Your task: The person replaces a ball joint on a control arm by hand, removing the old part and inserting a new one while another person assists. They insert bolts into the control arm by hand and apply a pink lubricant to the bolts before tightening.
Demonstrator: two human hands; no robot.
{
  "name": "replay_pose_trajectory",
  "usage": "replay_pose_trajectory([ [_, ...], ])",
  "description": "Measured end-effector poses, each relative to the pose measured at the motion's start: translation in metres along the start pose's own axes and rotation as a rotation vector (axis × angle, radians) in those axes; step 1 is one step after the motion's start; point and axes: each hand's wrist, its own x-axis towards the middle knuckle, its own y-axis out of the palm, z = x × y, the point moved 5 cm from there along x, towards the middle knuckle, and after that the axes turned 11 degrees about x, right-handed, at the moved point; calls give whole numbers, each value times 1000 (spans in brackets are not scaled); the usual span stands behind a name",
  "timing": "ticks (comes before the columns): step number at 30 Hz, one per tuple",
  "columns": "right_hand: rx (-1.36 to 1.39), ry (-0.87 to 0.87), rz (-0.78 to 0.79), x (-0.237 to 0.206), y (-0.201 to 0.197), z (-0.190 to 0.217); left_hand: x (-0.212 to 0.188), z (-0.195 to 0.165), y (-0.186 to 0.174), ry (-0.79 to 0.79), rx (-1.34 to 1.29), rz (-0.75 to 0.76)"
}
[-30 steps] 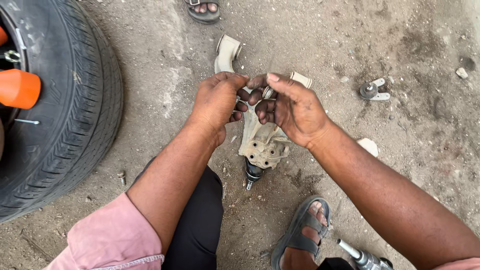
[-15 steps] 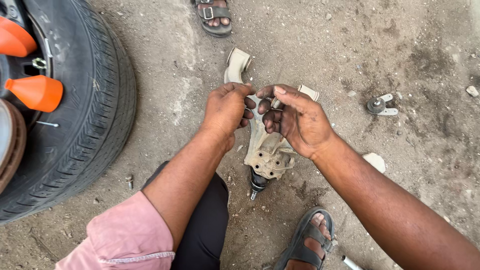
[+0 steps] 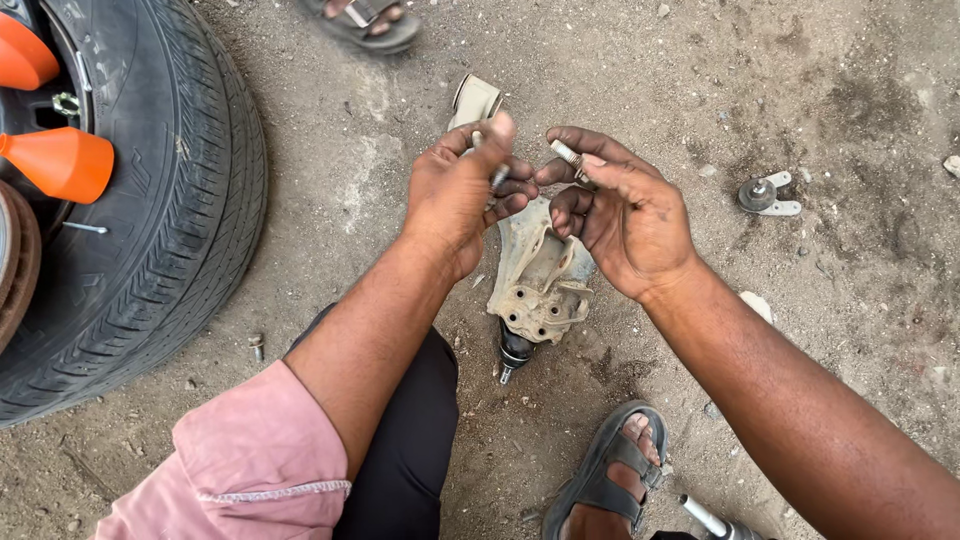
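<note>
A dirty cream-coloured metal suspension arm (image 3: 540, 280) lies on the dirt ground, its black ball joint (image 3: 512, 352) pointing towards me. Both hands hover just above its far end. My left hand (image 3: 460, 195) pinches a small metal nut or bolt end (image 3: 498, 178) between thumb and fingers. My right hand (image 3: 625, 215) holds a short threaded bolt (image 3: 568, 155) at its fingertips, next to the left hand's piece. The arm's far bushing end (image 3: 474, 100) shows beyond my left hand.
A large black tyre (image 3: 170, 210) lies at left with orange cones (image 3: 60, 160) inside it. A loose ball joint part (image 3: 765, 194) sits at right. Another person's sandalled foot (image 3: 365, 20) is at the top; my own sandalled foot (image 3: 615, 475) is below.
Both hands have lifted slightly off the arm and drawn apart. The bolt now shows at my right fingertips and a small piece in my left.
</note>
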Motion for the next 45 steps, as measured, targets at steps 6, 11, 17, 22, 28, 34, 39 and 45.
replay_pose_trajectory([
  [6, -19, -32, -29, -1, -17, -1, 5, 8, 6, -46, -110, 103],
  [11, -49, -56, -40, 1, -31, -6, 9, 9, 10, 103, 97, 139],
  [17, 0, -76, -106, 2, -14, 5, 3, 11, 11, -77, 38, 138],
  [22, -416, -201, 30, -1, 25, 16, 4, 7, 17, -21, -85, 208],
  [28, -1091, -569, -21, -12, 37, 27, 12, 22, 23, -16, -244, 285],
  [34, -781, -619, -126, 0, 20, 52, 23, 32, 2, -113, 29, 6],
  [39, -35, -113, -118, 26, 6, 40, 25, 37, -7, -228, -121, -8],
  [45, -205, -71, -103, 36, 7, 21, 23, 29, -6, -189, -83, 48],
])
